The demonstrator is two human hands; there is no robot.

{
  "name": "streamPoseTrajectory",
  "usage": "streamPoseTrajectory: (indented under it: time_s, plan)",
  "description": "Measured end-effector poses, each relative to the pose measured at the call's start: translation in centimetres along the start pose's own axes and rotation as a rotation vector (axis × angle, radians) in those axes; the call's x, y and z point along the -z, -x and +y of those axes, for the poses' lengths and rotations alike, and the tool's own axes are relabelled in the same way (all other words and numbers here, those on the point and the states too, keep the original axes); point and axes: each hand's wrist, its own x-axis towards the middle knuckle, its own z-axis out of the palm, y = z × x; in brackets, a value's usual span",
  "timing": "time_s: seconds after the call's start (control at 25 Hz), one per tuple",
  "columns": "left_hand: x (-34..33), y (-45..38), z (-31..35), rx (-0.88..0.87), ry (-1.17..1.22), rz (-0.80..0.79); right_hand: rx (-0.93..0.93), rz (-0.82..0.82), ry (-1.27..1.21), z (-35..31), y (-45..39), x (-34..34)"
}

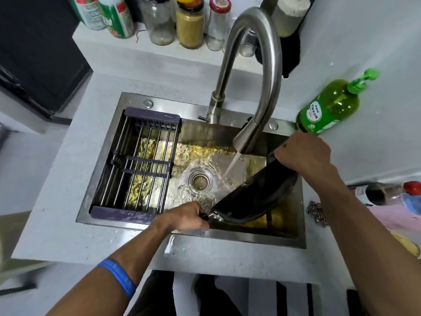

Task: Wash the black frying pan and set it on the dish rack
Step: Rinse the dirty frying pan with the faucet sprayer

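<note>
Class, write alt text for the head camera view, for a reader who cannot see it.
A person tilts a black frying pan in a steel sink, left hand gripping its handle, right hand holding its far rim. Water runs from the curved steel tap beside the pan. A dark wire dish rack spans the sink's left side.

Lighting: bright, even, apparently from overhead, though no lamp shows. Glare: pale sheen along the curved faucet [257, 71]; yellow-gold reflections ripple across the wet floor of the sink [100, 201]. Shadows: soft and short; the far sink wall sits darker beneath the faucet. Distortion: strong wide-angle bowing; the countertop [57, 213] edges curve and the jars [190, 23] at the top lean outward. Focus: centre fairly sharp; corners smeared, bottom-left edge blurred. Overall: mild compression softness throughout.
</note>
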Motion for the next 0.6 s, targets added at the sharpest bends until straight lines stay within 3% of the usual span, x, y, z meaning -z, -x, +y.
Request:
streamPoseTrajectory:
  time_s: [0.12, 0.24, 0.36, 0.48, 0.6]
  plan:
    - [1.6, 0.7, -0.3, 0.110, 0.037, -0.082, -0.014, -0.020, -0.039, 1.1, 1.0, -1.6]
    - [2.1, 1.1, -0.8, 0.190, 0.161, -0.126, -0.061, -0.047, -0.295, 3.9, 1.1, -4.8]
    - [1.5, 0.4, -1.5, 0.176, 0.130, 0.139, -0.169, -0.180, -0.406, 6.3, 2.1, -8.7]
    - [0.5, -0.2, -1.9, 0.138, 0.129, 0.305, -0.060, 0.003, -0.396, 5.2, 3.2, -9.7]
    - [0.1, 0.4, -1.6, 0.162, 0.004, 0.428, 0.145, -0.075, -1.016, 0.7, 2.8, -5.4]
